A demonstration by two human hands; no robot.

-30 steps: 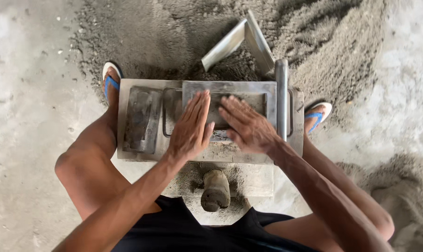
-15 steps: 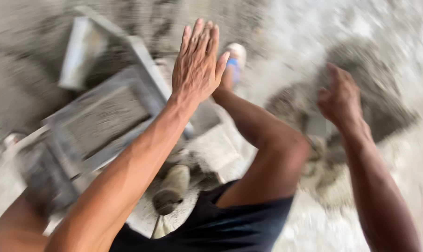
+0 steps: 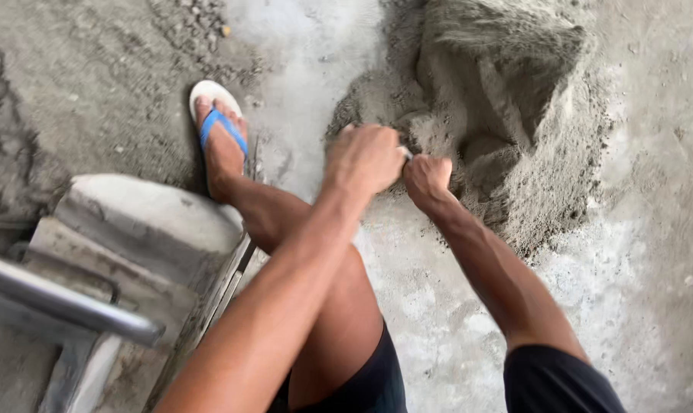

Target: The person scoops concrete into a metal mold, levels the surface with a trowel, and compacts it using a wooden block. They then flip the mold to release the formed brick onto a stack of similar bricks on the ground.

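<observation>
Landmark: grey heap of damp sand-cement mix [image 3: 515,115] on concrete floor [image 3: 453,306]. Left hand [image 3: 366,157] at heap's near left edge, fingers curled into fist; something small and pale shows at knuckles, too small to identify. Right hand [image 3: 427,180] just beside it, also clenched, touching heap's foot. Foot in white-and-blue flip-flop [image 3: 218,126] well left of heap; grey metal block mould [image 3: 94,283] farther left

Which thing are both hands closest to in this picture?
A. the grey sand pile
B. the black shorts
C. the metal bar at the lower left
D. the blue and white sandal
A: the left hand and the right hand are both curled shut at the near edge of the grey sand pile, away from the sandal.
</observation>
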